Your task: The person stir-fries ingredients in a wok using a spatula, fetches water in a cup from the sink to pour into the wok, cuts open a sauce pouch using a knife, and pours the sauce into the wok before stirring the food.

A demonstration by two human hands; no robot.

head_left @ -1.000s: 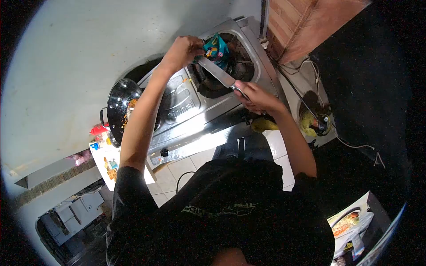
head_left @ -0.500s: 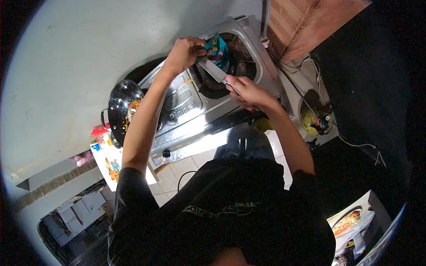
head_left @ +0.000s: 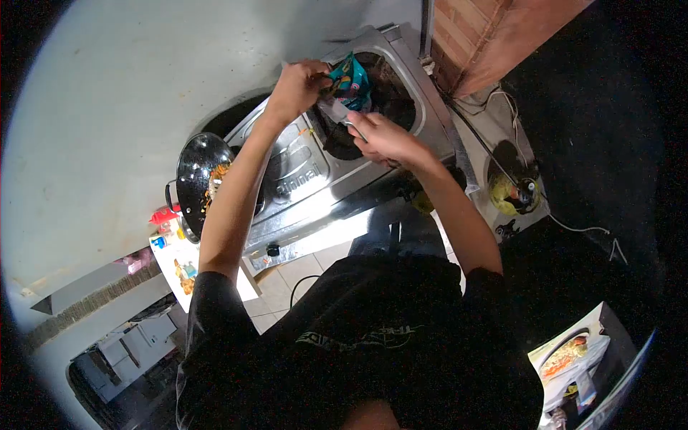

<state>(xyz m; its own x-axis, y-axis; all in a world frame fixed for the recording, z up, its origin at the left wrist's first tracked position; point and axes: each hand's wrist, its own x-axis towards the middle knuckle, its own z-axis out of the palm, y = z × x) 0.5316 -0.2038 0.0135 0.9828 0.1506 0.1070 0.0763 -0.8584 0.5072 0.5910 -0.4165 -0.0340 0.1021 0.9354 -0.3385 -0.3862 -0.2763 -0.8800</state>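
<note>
Over the right burner (head_left: 394, 107) of a silver gas stove, my left hand (head_left: 299, 87) is closed on the near corner of a teal plastic packet (head_left: 352, 80). My right hand (head_left: 387, 137) grips a knife (head_left: 335, 110) by its handle. The broad blade points up and left, its front end just below the left fingers and against or close to the packet's lower edge. Whether the blade is cutting into the packet cannot be made out.
A dark wok (head_left: 195, 172) with shredded food stands at the stove's left end. Beyond it are a red bottle (head_left: 165, 213) and a white table (head_left: 180, 265). A gas cylinder (head_left: 510, 197) with a hose stands right of the stove. A wall (head_left: 143, 107) runs behind.
My right hand and the knife have shifted left and slightly up, bringing the blade further under my left hand. My left hand stays on the packet.
</note>
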